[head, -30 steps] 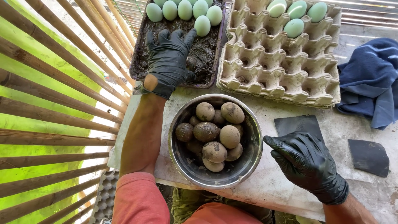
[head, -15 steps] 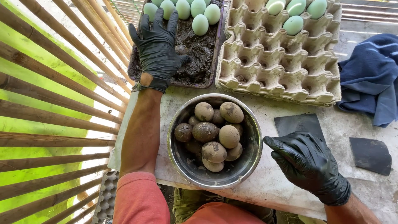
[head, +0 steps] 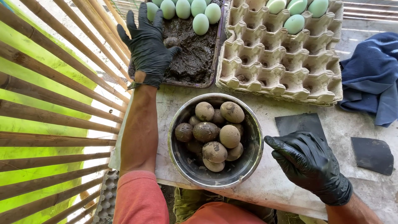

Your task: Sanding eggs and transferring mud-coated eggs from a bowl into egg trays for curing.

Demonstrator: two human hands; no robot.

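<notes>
The left hand (head: 147, 45), in a black glove, lies spread with fingers apart on the near left part of a dark tray of mud (head: 195, 62); it clamps nothing, and its thumb sits just beside a mud-covered lump (head: 171, 41) in the tray. The right hand (head: 309, 161), also gloved in black, rests on the table (head: 269, 186) just right of the metal bowl (head: 215, 143), fingers loosely curled and holding nothing.

The bowl sits near the middle, between the two arms, and holds about ten mud-coated eggs (head: 215, 135); those underneath are partly hidden, so the count is not sure. At the far end of the tray five pale green eggs (head: 201, 24) show, most cut off by the top edge. The cardboard egg carton (head: 282, 62), to the right of the tray, holds four more pale green eggs (head: 294, 24) in its far row, three of them cut off; its other cups are bare.

Two dark flat squares (head: 299, 123) lie on the table at the right, one partly under the right hand. A blue cloth (head: 369, 79) is bunched at the far right, cut off by the edge. Bamboo slats (head: 54, 103) run along the left.
</notes>
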